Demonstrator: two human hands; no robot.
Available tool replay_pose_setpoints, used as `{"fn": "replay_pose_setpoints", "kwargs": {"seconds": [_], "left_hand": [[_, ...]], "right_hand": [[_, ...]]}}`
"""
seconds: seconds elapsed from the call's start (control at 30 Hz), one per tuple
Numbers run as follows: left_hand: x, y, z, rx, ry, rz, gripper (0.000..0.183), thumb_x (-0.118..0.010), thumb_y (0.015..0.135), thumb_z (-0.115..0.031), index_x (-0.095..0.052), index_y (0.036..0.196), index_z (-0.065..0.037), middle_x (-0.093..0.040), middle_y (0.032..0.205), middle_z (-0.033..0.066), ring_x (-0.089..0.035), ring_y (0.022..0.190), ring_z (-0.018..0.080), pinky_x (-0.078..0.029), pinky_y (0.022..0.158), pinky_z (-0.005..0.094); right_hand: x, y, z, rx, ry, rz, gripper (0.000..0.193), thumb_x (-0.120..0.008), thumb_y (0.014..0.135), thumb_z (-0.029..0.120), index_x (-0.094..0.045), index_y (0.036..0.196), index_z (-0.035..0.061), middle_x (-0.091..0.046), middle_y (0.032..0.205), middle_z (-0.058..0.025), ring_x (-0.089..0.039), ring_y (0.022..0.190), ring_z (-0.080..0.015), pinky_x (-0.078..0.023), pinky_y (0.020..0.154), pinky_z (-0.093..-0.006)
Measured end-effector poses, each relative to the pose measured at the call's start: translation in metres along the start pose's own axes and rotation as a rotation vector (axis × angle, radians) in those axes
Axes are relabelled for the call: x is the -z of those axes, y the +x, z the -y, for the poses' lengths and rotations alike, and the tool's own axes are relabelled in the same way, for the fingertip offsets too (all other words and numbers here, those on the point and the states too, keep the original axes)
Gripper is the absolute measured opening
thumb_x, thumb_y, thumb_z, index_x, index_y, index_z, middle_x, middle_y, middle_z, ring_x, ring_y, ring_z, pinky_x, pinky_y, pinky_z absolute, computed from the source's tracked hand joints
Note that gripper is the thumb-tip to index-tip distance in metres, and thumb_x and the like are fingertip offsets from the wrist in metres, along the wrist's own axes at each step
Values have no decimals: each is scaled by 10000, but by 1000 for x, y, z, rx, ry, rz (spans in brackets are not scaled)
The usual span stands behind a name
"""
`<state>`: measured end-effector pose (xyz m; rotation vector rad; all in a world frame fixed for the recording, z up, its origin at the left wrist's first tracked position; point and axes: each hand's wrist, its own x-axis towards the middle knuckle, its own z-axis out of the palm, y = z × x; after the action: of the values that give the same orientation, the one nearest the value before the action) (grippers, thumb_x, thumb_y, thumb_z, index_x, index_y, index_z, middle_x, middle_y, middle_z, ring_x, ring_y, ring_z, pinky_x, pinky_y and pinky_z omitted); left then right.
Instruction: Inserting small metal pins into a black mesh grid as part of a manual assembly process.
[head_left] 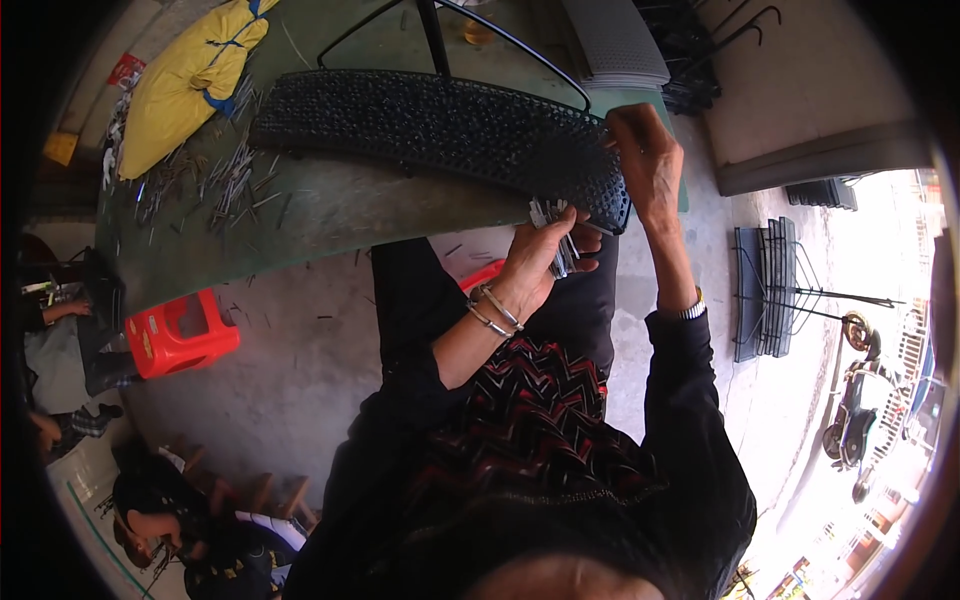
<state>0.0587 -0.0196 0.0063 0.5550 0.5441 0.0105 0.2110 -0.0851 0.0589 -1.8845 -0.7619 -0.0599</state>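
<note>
A long black perforated panel [430, 128] with black metal legs lies across the green table. My left hand [537, 262] is closed around a bundle of thin, silvery strips [565, 262], just below the panel's near right edge. At the panel's right end is my right hand [650, 165], its fingers bent and pinched together at the rim. Whatever is between those fingertips, if anything, is too small to make out. Several loose strips [235, 178] of the same sort are scattered on the table to the left.
A yellow sack [195, 85] lies on the green table [330, 205] at the far left. Grey perforated sheets [622, 45] are stacked at the back right. A red stool [185, 335] stands on the floor at left, near other people. Black racks [775, 290] stand at right.
</note>
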Motion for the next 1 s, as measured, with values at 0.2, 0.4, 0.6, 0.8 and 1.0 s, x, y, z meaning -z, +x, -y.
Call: {"fn": "replay_pose_setpoints", "kwargs": {"seconds": [0.2,0.4,0.6,0.8,1.0], "left_hand": [[1,-1,4,10,-123,-15,167,-542,955,-201,-582,965,-39,-651,860,121,-663,788,238,-580,690,427],[2,-4,3,32,-160,-21,172,-565,945,-197,-575,992,-32,-642,862,123,-661,797,244,-583,716,441],[-1,-6,-1,1,-179,-8,193,-565,946,-206,-591,1014,-28,-632,830,102,-644,774,209,-588,706,427],[11,-4,-1,43,-98,43,225,-574,948,-215,-591,1063,-21,-612,821,74,-509,654,106,-435,551,252],[6,-6,-4,-40,-146,-14,222,-606,933,-243,-603,995,-29,-628,773,84,-501,615,100,-365,485,237]], "right_hand": [[-14,14,-18,35,-13,50,90,-594,891,63,-615,948,-3,-664,776,-84,-647,680,-127,-499,645,-263],[-20,16,-24,91,-73,59,74,-592,895,58,-613,948,11,-657,768,-81,-645,666,-127,-500,630,-272],[-16,21,-24,97,-161,124,101,-611,875,52,-630,974,41,-658,799,-110,-660,680,-160,-502,632,-292],[-21,14,-33,392,-414,101,103,-661,851,122,-670,947,87,-647,895,-72,-646,757,-238,-504,666,-321],[-21,0,-30,359,-580,-38,144,-674,845,163,-704,980,122,-629,923,-84,-627,798,-254,-494,708,-332]]}}
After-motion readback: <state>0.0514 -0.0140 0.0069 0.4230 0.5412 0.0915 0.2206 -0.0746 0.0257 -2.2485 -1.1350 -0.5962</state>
